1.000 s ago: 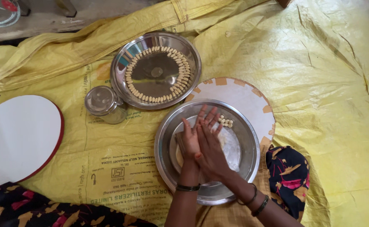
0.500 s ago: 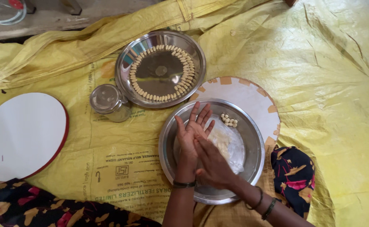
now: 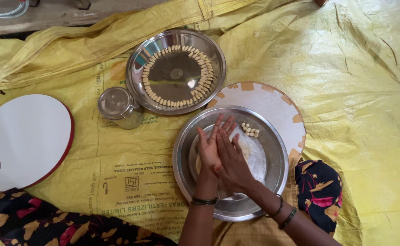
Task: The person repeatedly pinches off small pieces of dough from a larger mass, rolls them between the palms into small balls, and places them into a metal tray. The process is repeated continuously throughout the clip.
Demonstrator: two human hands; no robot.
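While the two palms press flat together, fingers straight, over the large round steel basin, the left hand and right hand now point up and away from the person. Half a second ago the fingers were splayed wider, so the palms have closed and slid along each other. Whether a piece of dough lies between them, I cannot tell. A pale flattened lump of dough rests in the basin under the hands, with one small cluster of little pale dough pieces just beyond the fingertips. A second round steel plate carries one ring of such pieces. One small lidded steel tin, two round white boards and one yellow woven plastic sheet complete it.
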